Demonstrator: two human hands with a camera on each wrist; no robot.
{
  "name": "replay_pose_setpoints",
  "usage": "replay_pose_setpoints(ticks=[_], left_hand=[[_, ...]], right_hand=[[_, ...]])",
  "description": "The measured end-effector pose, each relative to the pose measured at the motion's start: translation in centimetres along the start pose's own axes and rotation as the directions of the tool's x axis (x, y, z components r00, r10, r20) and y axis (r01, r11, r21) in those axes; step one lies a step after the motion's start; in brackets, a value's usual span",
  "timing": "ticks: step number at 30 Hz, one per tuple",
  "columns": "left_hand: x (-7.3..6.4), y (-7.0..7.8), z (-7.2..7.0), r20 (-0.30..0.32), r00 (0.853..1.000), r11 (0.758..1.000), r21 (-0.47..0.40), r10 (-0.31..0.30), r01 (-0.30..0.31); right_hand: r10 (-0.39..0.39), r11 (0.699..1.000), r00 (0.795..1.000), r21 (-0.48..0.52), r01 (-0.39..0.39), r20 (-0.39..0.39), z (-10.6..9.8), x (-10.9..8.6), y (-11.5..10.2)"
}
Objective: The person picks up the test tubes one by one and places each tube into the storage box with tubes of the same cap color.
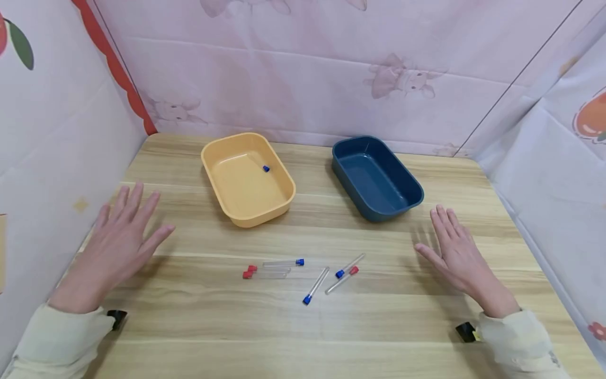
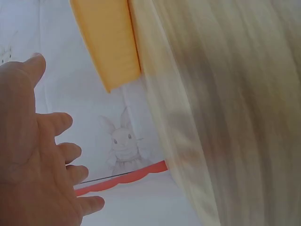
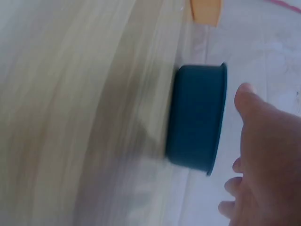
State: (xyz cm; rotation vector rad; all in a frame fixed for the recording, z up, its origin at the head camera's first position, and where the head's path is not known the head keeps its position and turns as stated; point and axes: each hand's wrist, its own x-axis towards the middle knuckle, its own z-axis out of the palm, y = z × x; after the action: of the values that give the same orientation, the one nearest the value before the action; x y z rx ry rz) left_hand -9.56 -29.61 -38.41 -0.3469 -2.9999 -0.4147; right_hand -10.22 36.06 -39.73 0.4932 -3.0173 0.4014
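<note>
1. Left hand (image 1: 118, 242): over the left side of the pale wood-grain table (image 1: 213, 326), palm down. All fingers spread, thumb out toward the right.
2. Right hand (image 1: 456, 255): over the right side, palm down. Four fingers close together, thumb apart, pointing left.
3. Six slim clear capped tubes lie flat, mid-table, between the hands and well apart from both.
4. Left cluster: two red-capped tubes (image 1: 270, 276) side by side, caps left; just beyond, one blue-capped tube (image 1: 281, 263), cap right.
5. Right cluster: blue-capped tube (image 1: 316, 285), cap at near end; farther right, another blue-capped tube (image 1: 352, 265), cap near-left, beside a red-capped tube (image 1: 341, 281), cap far-right.
6. Yellow rounded-rectangular plastic-looking tray (image 1: 246, 187): far left of tubes; small blue piece (image 1: 266, 168) inside, toward its right wall.
7. Dark blue rounded-rectangular plastic-looking tray (image 1: 374, 181): far right, nearest the right hand.
8. Pale printed cloth (image 1: 303, 79) behind.
</note>
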Motion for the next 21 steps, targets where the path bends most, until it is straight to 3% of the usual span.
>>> replay_pose_setpoints(ticks=[10, 21], left_hand=[[1.3, 0.4, -0.4, -0.042, 0.999, 0.997, -0.072, 0.022, -0.025], [3.2, 1.0, -0.8, -0.121, 0.990, 0.983, -0.163, 0.068, -0.087]], right_hand=[[-0.020, 0.999, 0.995, 0.047, 0.025, -0.102, -0.4, -0.4, -3.1], [-0.025, 0.997, 0.994, 0.073, 0.033, -0.106, 0.1, -0.6, -7.2]])
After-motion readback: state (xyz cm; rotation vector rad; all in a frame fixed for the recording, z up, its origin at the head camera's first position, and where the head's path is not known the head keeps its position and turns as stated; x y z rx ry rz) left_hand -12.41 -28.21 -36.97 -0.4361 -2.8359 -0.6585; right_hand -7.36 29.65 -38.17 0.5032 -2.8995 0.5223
